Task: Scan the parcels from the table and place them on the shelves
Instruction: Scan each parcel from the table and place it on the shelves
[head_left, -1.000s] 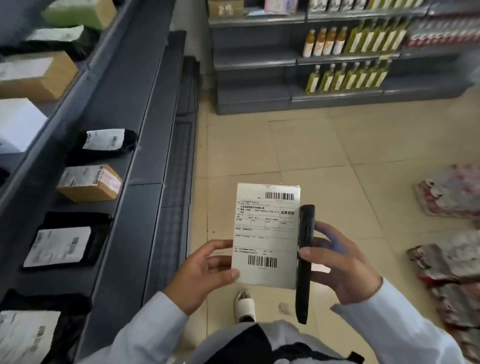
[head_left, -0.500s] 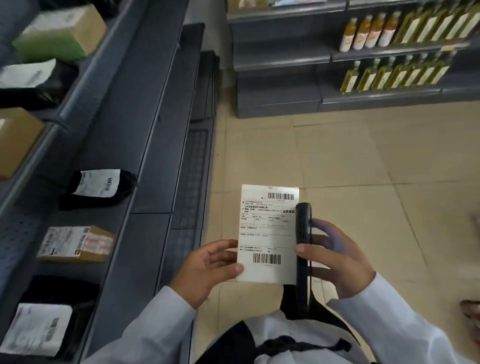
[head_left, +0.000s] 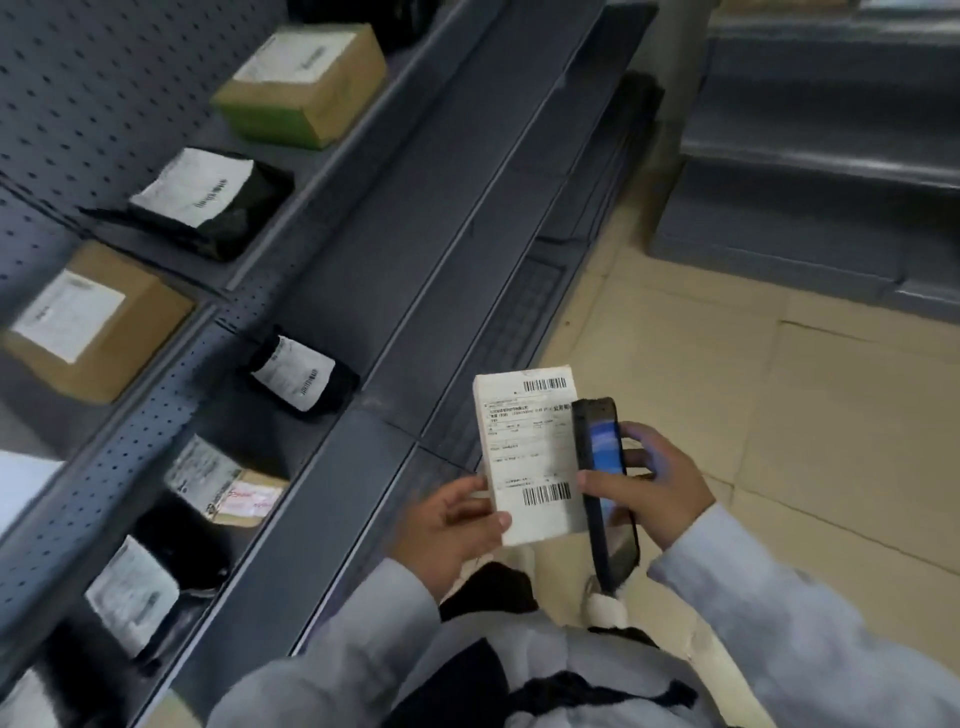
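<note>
My left hand (head_left: 451, 525) pinches the lower left corner of a small white parcel (head_left: 530, 457) with a shipping label and two barcodes facing up. My right hand (head_left: 652, 488) grips a black handheld scanner (head_left: 605, 483) held upright against the parcel's right edge, its lit screen turned to the right. Both are held over the floor, just right of the dark grey shelves (head_left: 363, 291).
The shelves on the left hold a green-sided carton (head_left: 304, 85), a black bag with a label (head_left: 213, 200), a brown carton (head_left: 96, 322), another black bag (head_left: 301, 379) and several more parcels lower down. A second grey shelf unit (head_left: 810, 156) stands at the upper right. Tiled floor (head_left: 779, 415) lies between.
My view has swung left and tilted toward the shelves. The scanner now shows its lit screen. Parcel and both hands stay together, with the same grips.
</note>
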